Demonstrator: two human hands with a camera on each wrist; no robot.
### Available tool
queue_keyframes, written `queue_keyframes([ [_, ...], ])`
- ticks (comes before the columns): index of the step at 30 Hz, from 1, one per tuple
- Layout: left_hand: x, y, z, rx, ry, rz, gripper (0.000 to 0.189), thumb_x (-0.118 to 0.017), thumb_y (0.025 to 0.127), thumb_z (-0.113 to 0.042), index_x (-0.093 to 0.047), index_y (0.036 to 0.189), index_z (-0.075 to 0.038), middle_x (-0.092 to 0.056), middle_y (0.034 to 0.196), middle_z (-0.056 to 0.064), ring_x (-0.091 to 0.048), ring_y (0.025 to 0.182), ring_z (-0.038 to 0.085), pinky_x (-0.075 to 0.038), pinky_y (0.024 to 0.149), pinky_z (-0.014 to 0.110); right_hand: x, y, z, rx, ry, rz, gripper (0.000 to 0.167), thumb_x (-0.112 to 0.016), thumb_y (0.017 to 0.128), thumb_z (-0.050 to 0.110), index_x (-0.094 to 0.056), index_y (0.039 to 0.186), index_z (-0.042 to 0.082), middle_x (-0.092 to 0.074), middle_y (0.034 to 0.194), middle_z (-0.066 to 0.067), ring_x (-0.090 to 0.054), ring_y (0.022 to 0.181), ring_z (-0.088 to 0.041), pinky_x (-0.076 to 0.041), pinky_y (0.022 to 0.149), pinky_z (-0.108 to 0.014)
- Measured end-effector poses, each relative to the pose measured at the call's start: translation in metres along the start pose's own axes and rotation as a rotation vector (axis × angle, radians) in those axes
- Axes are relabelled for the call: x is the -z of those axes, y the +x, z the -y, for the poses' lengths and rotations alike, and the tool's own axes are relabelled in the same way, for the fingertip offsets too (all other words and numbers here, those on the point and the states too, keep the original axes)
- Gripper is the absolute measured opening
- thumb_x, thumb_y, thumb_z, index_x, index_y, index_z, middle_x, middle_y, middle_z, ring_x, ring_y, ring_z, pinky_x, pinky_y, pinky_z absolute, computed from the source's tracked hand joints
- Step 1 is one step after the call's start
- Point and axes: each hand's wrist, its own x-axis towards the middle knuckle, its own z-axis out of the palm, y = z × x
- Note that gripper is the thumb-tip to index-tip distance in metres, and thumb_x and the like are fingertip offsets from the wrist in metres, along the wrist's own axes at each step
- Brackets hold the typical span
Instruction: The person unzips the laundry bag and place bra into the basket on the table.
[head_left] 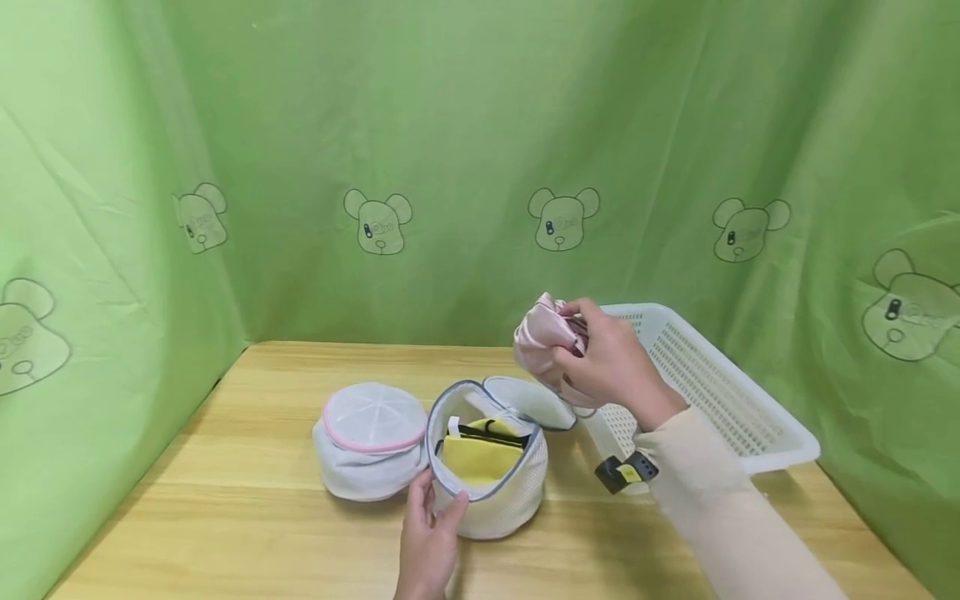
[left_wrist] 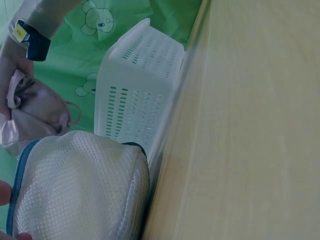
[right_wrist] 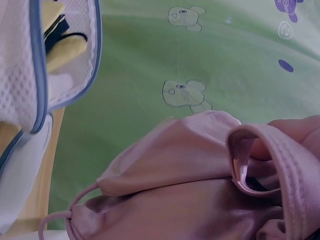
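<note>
My right hand (head_left: 611, 358) grips a bunched pink satin garment (head_left: 543, 342), raised above the open lid of a white mesh laundry bag (head_left: 510, 504). Thin pink straps (right_wrist: 75, 215) hang from the garment in the right wrist view. At the near left of that bag's rim, my left hand (head_left: 431, 533) holds it by the side. Inside the bag lies yellow cloth (head_left: 480, 458) with black trim and a white tag. The bag's blue-edged round lid (head_left: 532, 404) is folded back toward the far right.
Left of the open bag stands a second mesh bag (head_left: 367, 479) with a pink-edged lid, closed. A white perforated plastic basket (head_left: 720, 392) sits on the right of the wooden table (head_left: 247, 517). Green curtains (head_left: 465, 125) with bear prints enclose the back and sides.
</note>
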Motion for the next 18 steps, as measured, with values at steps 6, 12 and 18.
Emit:
queue_keyframes([
  [6, 0.000, 0.000, -0.001, 0.017, 0.011, -0.015, 0.052, -0.064, 0.091, -0.011, -0.042, 0.137, -0.003, -0.022, 0.154, 0.025, -0.015, 0.141, 0.047, -0.020, 0.111, 0.058, 0.003, 0.000, -0.010, -0.034, -0.001, -0.013, 0.052, -0.067, 0.080, 0.014, -0.050, 0.127, 0.001, -0.063, 0.105, -0.025, -0.060, 0.082, -0.034, -0.052, 0.063, -0.040],
  [12, -0.001, -0.001, -0.001, 0.031, 0.014, -0.023, 0.053, -0.065, 0.090, -0.010, -0.042, 0.137, -0.003, -0.024, 0.154, 0.025, -0.016, 0.141, 0.047, -0.020, 0.111, 0.058, 0.005, -0.003, -0.021, -0.059, 0.003, -0.020, 0.052, -0.067, 0.080, 0.014, -0.050, 0.127, 0.000, -0.062, 0.102, -0.025, -0.060, 0.082, -0.034, -0.053, 0.064, -0.040],
  [18, -0.002, -0.001, -0.001, 0.027, 0.018, -0.024, 0.054, -0.066, 0.090, -0.011, -0.042, 0.138, -0.003, -0.026, 0.153, 0.024, -0.017, 0.140, 0.047, -0.020, 0.111, 0.058, 0.008, -0.005, -0.030, -0.065, -0.023, -0.053, 0.052, -0.067, 0.080, 0.015, -0.050, 0.127, -0.002, -0.062, 0.102, -0.028, -0.060, 0.083, -0.037, -0.054, 0.065, -0.044],
])
